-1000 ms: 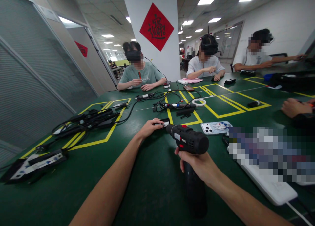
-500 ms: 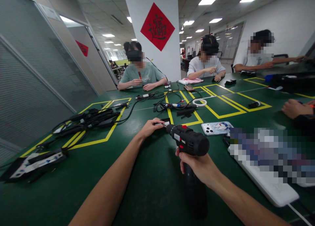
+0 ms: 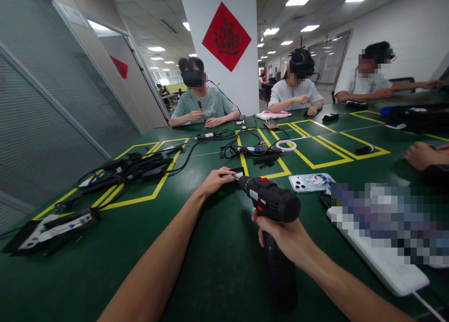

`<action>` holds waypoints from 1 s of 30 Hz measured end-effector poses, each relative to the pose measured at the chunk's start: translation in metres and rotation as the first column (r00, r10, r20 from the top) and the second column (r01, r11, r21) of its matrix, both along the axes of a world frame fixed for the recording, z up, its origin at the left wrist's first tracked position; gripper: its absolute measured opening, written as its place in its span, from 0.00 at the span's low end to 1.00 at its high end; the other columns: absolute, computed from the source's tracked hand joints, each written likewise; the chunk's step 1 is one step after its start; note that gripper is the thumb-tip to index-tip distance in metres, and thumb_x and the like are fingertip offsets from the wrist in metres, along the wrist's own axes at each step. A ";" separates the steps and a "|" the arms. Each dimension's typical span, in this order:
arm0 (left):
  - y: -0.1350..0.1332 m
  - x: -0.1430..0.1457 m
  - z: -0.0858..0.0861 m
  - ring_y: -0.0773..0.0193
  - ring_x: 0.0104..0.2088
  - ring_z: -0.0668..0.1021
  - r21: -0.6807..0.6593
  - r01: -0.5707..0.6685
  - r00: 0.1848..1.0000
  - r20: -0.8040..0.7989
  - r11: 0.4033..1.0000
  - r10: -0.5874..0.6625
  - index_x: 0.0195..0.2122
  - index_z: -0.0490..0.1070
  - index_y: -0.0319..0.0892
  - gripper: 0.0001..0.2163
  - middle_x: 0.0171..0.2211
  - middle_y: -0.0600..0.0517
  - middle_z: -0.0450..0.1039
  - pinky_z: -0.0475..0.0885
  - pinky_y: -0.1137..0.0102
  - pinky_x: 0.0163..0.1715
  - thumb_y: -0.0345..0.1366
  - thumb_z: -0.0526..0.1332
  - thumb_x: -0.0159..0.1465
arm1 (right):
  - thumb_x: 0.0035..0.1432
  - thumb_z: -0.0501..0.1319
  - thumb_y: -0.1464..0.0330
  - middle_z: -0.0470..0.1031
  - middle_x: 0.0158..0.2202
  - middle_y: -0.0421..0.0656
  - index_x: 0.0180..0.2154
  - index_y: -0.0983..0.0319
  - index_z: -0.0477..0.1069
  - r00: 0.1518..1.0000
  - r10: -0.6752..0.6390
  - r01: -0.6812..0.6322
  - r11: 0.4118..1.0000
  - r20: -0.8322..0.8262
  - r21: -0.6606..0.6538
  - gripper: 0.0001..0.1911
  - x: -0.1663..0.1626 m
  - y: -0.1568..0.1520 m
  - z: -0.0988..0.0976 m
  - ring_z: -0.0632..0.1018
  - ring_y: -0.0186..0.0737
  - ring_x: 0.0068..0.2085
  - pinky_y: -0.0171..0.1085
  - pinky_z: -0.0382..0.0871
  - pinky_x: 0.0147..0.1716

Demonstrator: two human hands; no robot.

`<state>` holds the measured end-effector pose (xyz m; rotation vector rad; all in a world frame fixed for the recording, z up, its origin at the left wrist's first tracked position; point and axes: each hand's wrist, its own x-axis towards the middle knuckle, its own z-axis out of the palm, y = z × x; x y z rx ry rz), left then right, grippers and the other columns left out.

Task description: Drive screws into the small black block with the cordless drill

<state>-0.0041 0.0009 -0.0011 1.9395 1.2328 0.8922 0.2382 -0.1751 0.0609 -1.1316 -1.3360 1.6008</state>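
Observation:
My right hand (image 3: 278, 235) is wrapped round the handle of a black cordless drill (image 3: 271, 198) with red buttons, its chuck pointing forward and left. The bit's tip meets a small dark piece with a pale part (image 3: 239, 171) lying on the green table. My left hand (image 3: 218, 180) presses on that piece with closed fingers, right beside the tip. Its exact kind is hidden by the fingers and the drill. Right of the chuck lies a phone (image 3: 310, 182) in a cartoon case.
Bundled black cables (image 3: 136, 167) lie at left, near a black-and-white device (image 3: 56, 230). More cables (image 3: 249, 150) and a white ring (image 3: 286, 145) are ahead. A white power bank-like slab (image 3: 386, 261) is at right. Several people sit around the table; one person's hand (image 3: 423, 156) rests at right.
The view has shifted very slightly. My hands, the drill and the small dark piece keep nearly the same positions relative to each other.

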 end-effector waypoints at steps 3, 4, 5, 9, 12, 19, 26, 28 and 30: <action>0.000 0.000 -0.001 0.57 0.45 0.71 0.007 -0.008 1.000 -0.006 1.000 0.008 0.41 0.75 0.44 0.18 0.43 0.50 0.70 0.62 0.64 0.49 0.47 0.63 0.51 | 0.50 0.56 0.69 0.70 0.23 0.38 0.33 0.64 0.68 1.000 -0.005 0.005 1.000 -0.015 0.005 0.07 0.000 0.001 -0.001 0.70 0.30 0.20 0.32 0.64 0.24; 0.001 0.000 -0.001 0.56 0.45 0.71 0.006 -0.008 1.000 -0.008 1.000 0.008 0.41 0.75 0.44 0.19 0.43 0.49 0.70 0.62 0.63 0.50 0.47 0.62 0.51 | 0.50 0.56 0.69 0.70 0.23 0.38 0.33 0.64 0.67 1.000 -0.009 0.009 1.000 -0.017 0.006 0.07 0.000 0.001 -0.001 0.70 0.30 0.20 0.32 0.64 0.24; 0.001 0.000 -0.001 0.56 0.45 0.71 0.004 -0.008 1.000 -0.011 1.000 0.008 0.41 0.75 0.43 0.19 0.43 0.49 0.70 0.62 0.63 0.50 0.47 0.62 0.51 | 0.50 0.56 0.69 0.70 0.23 0.38 0.33 0.64 0.67 1.000 -0.013 0.013 1.000 -0.017 0.006 0.06 -0.001 0.002 0.000 0.70 0.30 0.20 0.32 0.64 0.24; 0.001 0.000 0.000 0.57 0.47 0.70 -0.002 -0.010 1.000 -0.019 1.000 0.010 0.42 0.74 0.43 0.19 0.44 0.49 0.69 0.62 0.64 0.51 0.47 0.62 0.51 | 0.50 0.56 0.69 0.69 0.19 0.37 0.32 0.64 0.68 0.999 -0.023 0.024 1.000 0.032 -0.017 0.06 -0.003 0.002 0.004 0.70 0.31 0.20 0.32 0.63 0.24; 0.001 0.000 0.000 0.57 0.46 0.71 -0.003 -0.001 1.000 -0.009 1.000 0.000 0.42 0.75 0.44 0.19 0.45 0.49 0.69 0.62 0.64 0.50 0.47 0.62 0.51 | 0.51 0.56 0.67 0.67 0.17 0.37 0.31 0.64 0.67 0.996 -0.026 0.028 0.999 0.089 -0.029 0.06 -0.005 0.001 0.006 0.70 0.32 0.20 0.32 0.63 0.24; 0.000 0.001 0.000 0.56 0.47 0.70 0.006 -0.015 1.000 -0.008 1.000 0.015 0.41 0.75 0.44 0.18 0.46 0.49 0.69 0.62 0.64 0.51 0.47 0.63 0.50 | 0.50 0.56 0.67 0.69 0.21 0.38 0.32 0.64 0.67 0.999 -0.034 0.034 0.999 0.022 0.012 0.07 -0.008 0.001 0.001 0.70 0.32 0.20 0.33 0.64 0.23; 0.002 0.000 0.000 0.56 0.47 0.71 0.012 0.003 1.000 -0.016 1.000 -0.003 0.40 0.75 0.45 0.18 0.46 0.49 0.69 0.62 0.64 0.50 0.46 0.63 0.51 | 0.50 0.56 0.67 0.68 0.17 0.38 0.29 0.64 0.68 0.998 -0.048 0.048 0.999 0.036 0.002 0.07 -0.006 0.003 -0.005 0.70 0.33 0.20 0.33 0.64 0.23; 0.003 -0.001 -0.001 0.57 0.46 0.71 0.024 0.007 1.000 -0.023 1.000 -0.006 0.40 0.75 0.44 0.18 0.45 0.49 0.69 0.62 0.64 0.50 0.46 0.63 0.51 | 0.50 0.56 0.67 0.67 0.17 0.38 0.28 0.64 0.68 0.997 -0.052 0.052 0.999 0.049 0.009 0.07 -0.006 0.004 -0.006 0.70 0.33 0.19 0.33 0.64 0.23; 0.004 -0.001 -0.002 0.57 0.46 0.71 0.034 0.009 0.999 -0.031 0.999 -0.008 0.40 0.75 0.44 0.18 0.45 0.49 0.69 0.63 0.65 0.49 0.46 0.64 0.51 | 0.51 0.55 0.67 0.67 0.16 0.38 0.30 0.64 0.68 0.998 -0.054 0.053 0.999 0.035 0.009 0.07 -0.007 0.004 -0.006 0.70 0.33 0.19 0.33 0.64 0.22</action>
